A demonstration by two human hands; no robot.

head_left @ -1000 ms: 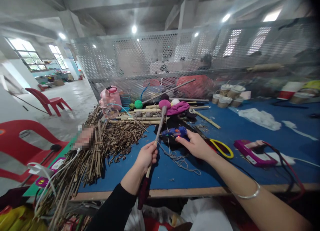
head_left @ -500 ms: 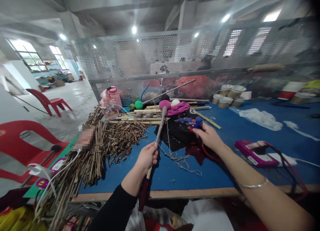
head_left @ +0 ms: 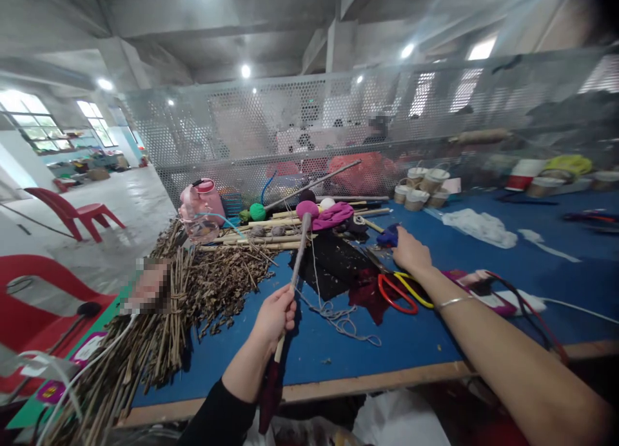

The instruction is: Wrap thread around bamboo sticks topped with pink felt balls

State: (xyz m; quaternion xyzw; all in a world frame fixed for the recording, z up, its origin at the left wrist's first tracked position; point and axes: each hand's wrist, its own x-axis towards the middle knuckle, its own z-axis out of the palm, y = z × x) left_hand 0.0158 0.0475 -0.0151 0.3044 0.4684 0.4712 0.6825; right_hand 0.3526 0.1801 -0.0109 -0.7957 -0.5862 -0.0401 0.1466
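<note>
My left hand [head_left: 276, 314] is closed around a thin stick [head_left: 300, 259] wound with grey yarn toward its top. The stick leans up and away, its upper end at a magenta ball [head_left: 307, 209]; dark red cloth [head_left: 269, 394] covers its lower end. Reaching farther forward, my right hand [head_left: 412, 251] is closed on a blue glue gun [head_left: 388, 236], most of which the hand hides. Close by that hand lie scissors [head_left: 397, 294] with red and yellow handles, partly over dark red fabric [head_left: 370, 298]. Loose grey yarn [head_left: 345, 323] trails over the blue table [head_left: 232, 349].
Dry twigs [head_left: 169, 317] and brown plant bits [head_left: 227, 272] cover the left side. Behind are a pink jug [head_left: 203, 207], a green ball [head_left: 257, 212] and magenta cloth [head_left: 338, 216]. Paper-like cups [head_left: 418, 188] and white plastic [head_left: 478, 227] lie right, before a perforated metal screen [head_left: 232, 130].
My right hand has moved with the glue gun, away from the stick and to the right, uncovering the scissors. My left hand keeps its hold on the stick. The view has shifted slightly.
</note>
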